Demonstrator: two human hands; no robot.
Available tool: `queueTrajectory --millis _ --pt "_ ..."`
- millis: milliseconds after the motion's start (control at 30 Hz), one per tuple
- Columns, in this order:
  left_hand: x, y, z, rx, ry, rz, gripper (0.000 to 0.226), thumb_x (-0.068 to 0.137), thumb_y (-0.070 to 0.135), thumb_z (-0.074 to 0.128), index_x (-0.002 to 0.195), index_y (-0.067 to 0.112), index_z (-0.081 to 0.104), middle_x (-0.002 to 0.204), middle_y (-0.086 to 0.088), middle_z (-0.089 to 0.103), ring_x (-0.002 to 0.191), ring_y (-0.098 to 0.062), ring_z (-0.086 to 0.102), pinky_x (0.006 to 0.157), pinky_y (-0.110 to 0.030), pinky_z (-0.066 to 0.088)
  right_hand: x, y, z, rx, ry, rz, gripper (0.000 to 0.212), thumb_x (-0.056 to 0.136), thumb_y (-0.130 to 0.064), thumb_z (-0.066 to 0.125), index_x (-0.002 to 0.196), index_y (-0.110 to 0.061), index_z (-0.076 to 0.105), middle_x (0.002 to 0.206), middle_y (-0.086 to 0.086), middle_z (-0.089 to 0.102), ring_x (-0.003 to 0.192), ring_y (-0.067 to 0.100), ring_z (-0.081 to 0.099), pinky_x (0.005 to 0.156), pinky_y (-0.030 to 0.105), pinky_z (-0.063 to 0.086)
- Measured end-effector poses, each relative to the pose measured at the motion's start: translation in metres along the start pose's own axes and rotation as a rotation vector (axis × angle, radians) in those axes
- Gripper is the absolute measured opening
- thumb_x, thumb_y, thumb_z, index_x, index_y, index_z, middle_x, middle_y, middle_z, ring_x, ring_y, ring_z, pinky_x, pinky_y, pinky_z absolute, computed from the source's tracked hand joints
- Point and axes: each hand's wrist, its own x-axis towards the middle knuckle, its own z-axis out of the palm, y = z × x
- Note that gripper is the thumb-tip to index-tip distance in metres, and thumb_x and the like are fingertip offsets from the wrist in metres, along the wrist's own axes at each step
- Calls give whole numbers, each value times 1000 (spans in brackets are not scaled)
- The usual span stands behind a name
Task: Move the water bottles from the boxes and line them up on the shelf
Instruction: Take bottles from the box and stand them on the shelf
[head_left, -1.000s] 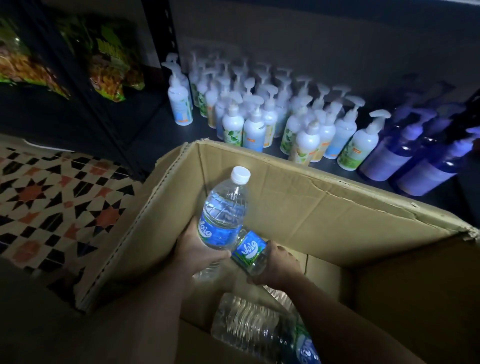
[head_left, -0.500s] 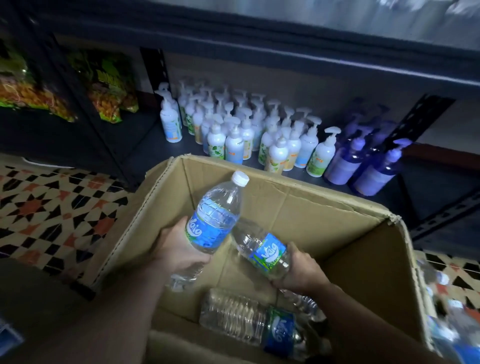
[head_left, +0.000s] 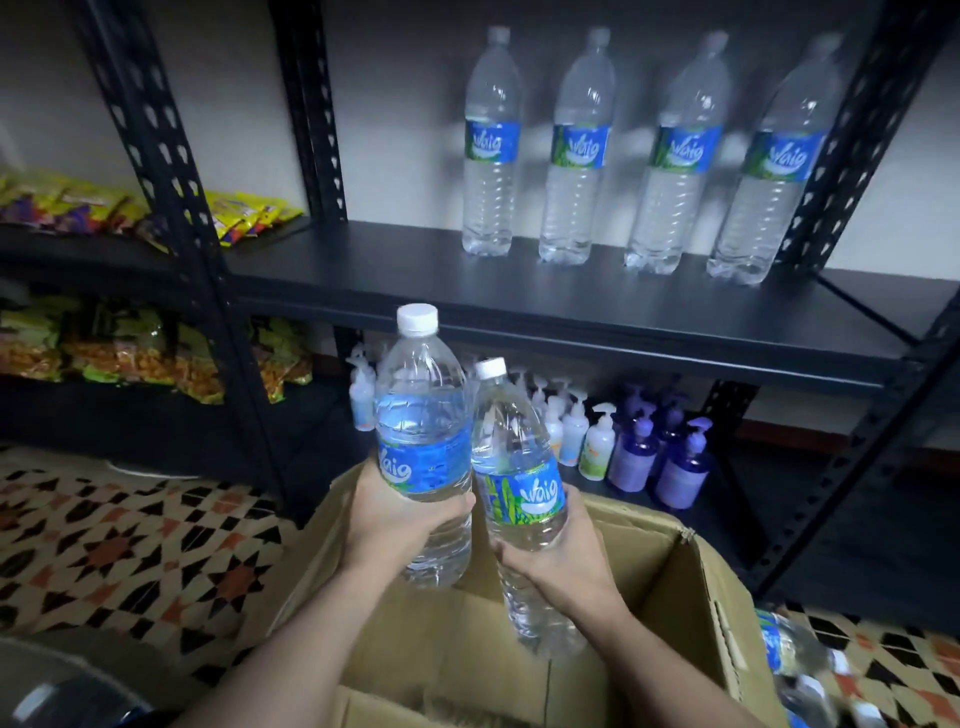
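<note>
I hold two clear water bottles with blue labels and white caps upright above an open cardboard box (head_left: 691, 582). My left hand (head_left: 384, 525) grips the left bottle (head_left: 422, 447) around its lower half. My right hand (head_left: 561, 561) grips the right bottle (head_left: 519, 493) below its label. The two bottles stand side by side, almost touching. Above them runs a black shelf (head_left: 519, 291) with several tall water bottles (head_left: 576, 150) lined up along its back right part. The inside of the box is mostly hidden by my arms.
Black metal uprights (head_left: 171, 218) frame the shelving. Pump bottles, white and purple (head_left: 644, 457), fill the low shelf behind the box. Snack bags (head_left: 130, 353) lie on the left shelves. More water bottles (head_left: 800, 670) show at the lower right. The floor is patterned tile (head_left: 119, 551).
Both hands have lifted their bottles out of the box and turned them upright. The view has tilted up, bringing the upper shelf with its row of bottles into sight.
</note>
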Motion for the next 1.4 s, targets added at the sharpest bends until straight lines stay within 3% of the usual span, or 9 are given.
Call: queueTrajectory --millis 100,233,300,433,533,733,833,1167,1400 --pt "7 43 -15 -65 46 73 73 41 30 100 104 24 63 90 12 72 83 1 67 71 -20 52 9 -41 -6 74 47 -71 72 52 -41 92 111 -38 50 103 -23 68 96 -12 62 83 9 47" --pt "28 87 -31 -97 127 154 77 31 48 96 99 29 65 89 17 73 86 -2 69 81 -29 57 26 -94 -12 128 94 -157 73 55 -35 94 114 -32 51 101 -19 69 91 -15 62 77 6 46" --pt "43 106 -39 -113 162 183 83 26 56 93 99 31 64 90 18 73 88 -4 70 82 -33 59 37 -119 -15 139 117 -180 78 52 -43 92 117 -32 51 102 -18 70 92 -8 64 82 17 51" --pt "80 138 -55 -131 217 226 85 24 60 91 99 31 63 92 16 73 90 -8 70 83 -37 59 66 -164 -18 119 124 -249 80 54 -42 92 120 -31 50 104 -18 69 95 -8 63 75 6 46" --pt "105 163 -66 -126 274 246 84 25 60 89 100 31 63 93 14 73 92 -11 69 84 -38 58 92 -195 -16 108 134 -290 82 51 -45 91 120 -33 49 103 -17 70 93 -7 65 81 18 54" --pt "167 196 -81 -109 348 238 85 28 62 85 102 28 61 100 9 71 104 -20 63 90 -39 54 155 -248 -3 103 116 -347 70 54 -35 95 109 -30 52 96 -20 68 86 -14 62 68 6 46" --pt "199 204 -83 -123 376 225 85 26 61 85 100 27 62 97 9 72 99 -17 66 88 -37 55 185 -265 7 117 104 -349 69 55 -35 95 109 -28 54 97 -18 68 88 -11 62 67 4 45" --pt "290 212 -81 -154 476 179 83 31 58 87 102 26 58 93 7 69 91 -22 66 79 -37 57 249 -291 23 171 150 -306 68 54 -41 93 108 -27 54 95 -14 68 92 7 66 85 29 52" --pt "342 231 -73 -96 498 181 75 52 40 91 111 15 51 104 -4 62 88 -22 49 70 -28 38 285 -295 26 188 188 -336 73 51 -44 93 110 -27 53 98 -11 71 93 9 68 85 30 52"
